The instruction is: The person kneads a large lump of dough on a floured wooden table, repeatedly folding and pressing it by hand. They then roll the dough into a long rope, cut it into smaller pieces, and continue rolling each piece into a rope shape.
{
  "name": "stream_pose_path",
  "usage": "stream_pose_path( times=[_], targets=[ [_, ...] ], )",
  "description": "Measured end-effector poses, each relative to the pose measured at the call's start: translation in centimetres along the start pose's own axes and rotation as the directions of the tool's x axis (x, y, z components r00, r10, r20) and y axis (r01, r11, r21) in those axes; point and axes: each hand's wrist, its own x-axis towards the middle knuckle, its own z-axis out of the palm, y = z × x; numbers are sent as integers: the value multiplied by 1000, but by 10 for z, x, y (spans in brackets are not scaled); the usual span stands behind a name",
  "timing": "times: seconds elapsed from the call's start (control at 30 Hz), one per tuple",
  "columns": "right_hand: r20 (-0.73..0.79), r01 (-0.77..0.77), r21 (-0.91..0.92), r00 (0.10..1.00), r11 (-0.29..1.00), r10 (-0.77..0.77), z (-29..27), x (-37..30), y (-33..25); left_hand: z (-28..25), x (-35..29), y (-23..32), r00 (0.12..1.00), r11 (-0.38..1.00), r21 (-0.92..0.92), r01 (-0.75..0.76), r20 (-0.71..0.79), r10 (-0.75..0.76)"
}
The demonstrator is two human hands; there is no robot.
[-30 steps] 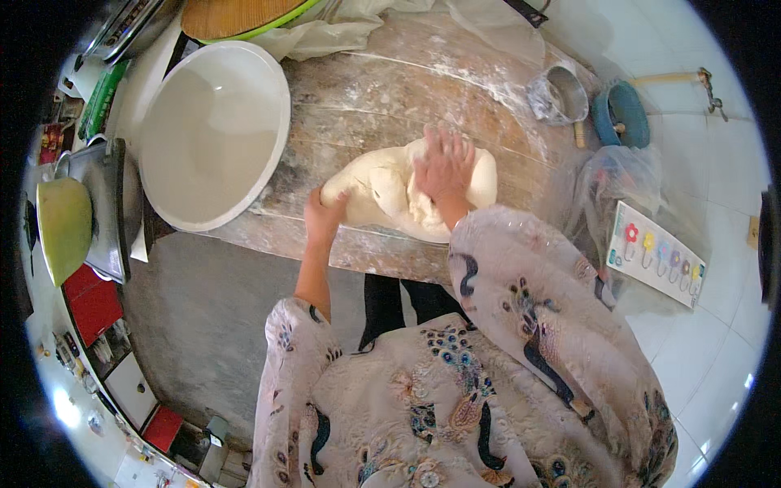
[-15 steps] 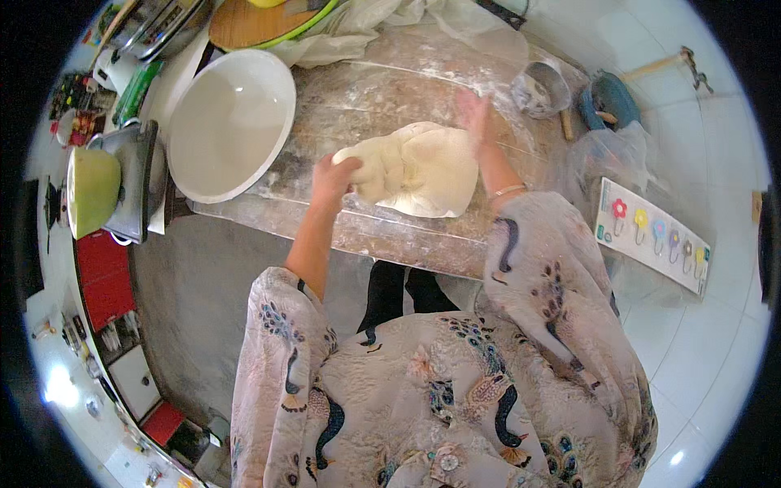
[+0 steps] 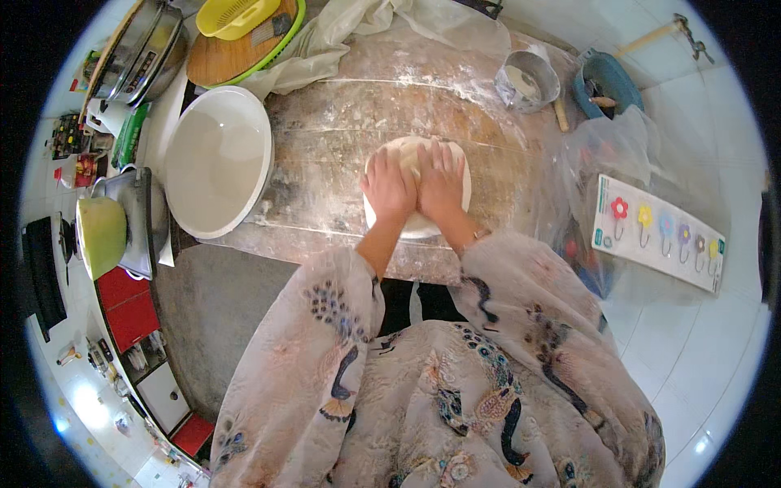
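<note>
A rounded piece of pale dough (image 3: 416,225) lies on the floury wooden board (image 3: 317,171), close to its front edge. Flat on top of it rests my left hand (image 3: 390,187), fingers stretched forward and slightly apart. Beside it my right hand (image 3: 441,183) presses down in the same way, its palm nearly touching the left one. Both hands are open, and much of the dough's upper face is hidden under them.
Left of the dough stands a big white basin (image 3: 218,163). A metal scoop-like container (image 3: 527,81) and a blue basket (image 3: 608,85) sit at the back right. Crumpled plastic sheeting (image 3: 325,57) lies along the far edge. A card of flower hooks (image 3: 659,236) is at right.
The dough was stretched out wide and is now gathered into a rounder, more compact shape. My left hand has let go of its edge, and both hands have come together on top.
</note>
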Motion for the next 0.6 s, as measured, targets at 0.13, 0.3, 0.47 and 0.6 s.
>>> stream_pose_path(
  times=[0.13,0.3,0.47,0.6],
  targets=[
    [95,62,-131,994,989,-50,-2,-14,3,8,-39,-16,995,993,-68,-94,-23,92],
    [76,17,-69,997,997,-11,13,56,-2,18,33,-22,998,999,-34,-39,-46,38],
    [35,56,-29,998,998,-55,16,117,-7,21,87,-31,997,998,30,51,-56,-49],
    [-55,11,-65,998,998,-14,21,150,-6,34,117,-30,982,984,16,175,-80,-174]
  ],
)
